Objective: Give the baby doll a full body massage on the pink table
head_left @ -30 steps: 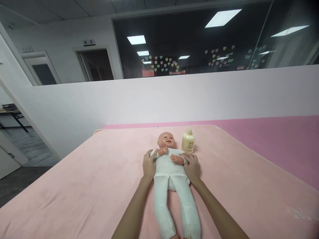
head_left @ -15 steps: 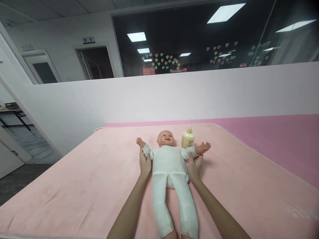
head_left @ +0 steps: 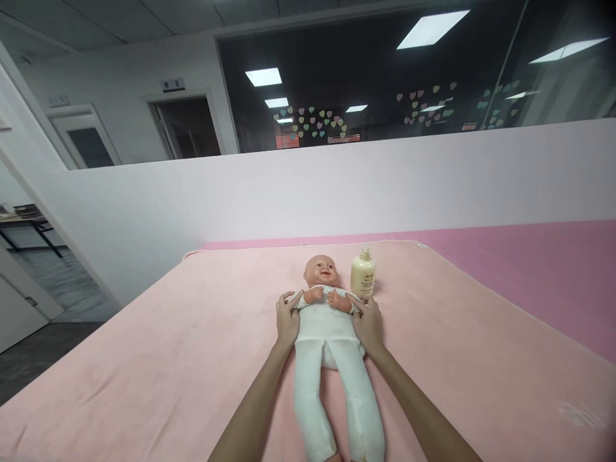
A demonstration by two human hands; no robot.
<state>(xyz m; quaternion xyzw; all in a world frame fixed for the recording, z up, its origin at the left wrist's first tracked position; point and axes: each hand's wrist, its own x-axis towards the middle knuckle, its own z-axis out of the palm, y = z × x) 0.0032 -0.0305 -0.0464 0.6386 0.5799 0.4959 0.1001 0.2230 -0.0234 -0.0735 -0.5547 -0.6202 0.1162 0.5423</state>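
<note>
A baby doll (head_left: 328, 324) in a white cloth suit lies on its back on a pink blanket (head_left: 216, 308), head toward the far edge. Both its arms are folded across the chest. At the doll's side on the left, my left hand (head_left: 288, 319) is closed round the sleeved arm near the wrist. My right hand (head_left: 368, 324) grips the other sleeved arm on the right, fingers on the forearm. Just beyond that hand stands a pale yellow pump bottle (head_left: 363, 274), upright beside the doll's head.
A white half wall (head_left: 337, 192) with a dark window (head_left: 366, 70) above it rises behind the blanket. Pink surface (head_left: 520, 276) shows past the blanket on the right. At the far left are a doorway and a desk (head_left: 24, 224).
Both my hands have brought the doll's arms inward, from stretched out at the sides to folded over its chest. The bottle and the doll's body stay in place.
</note>
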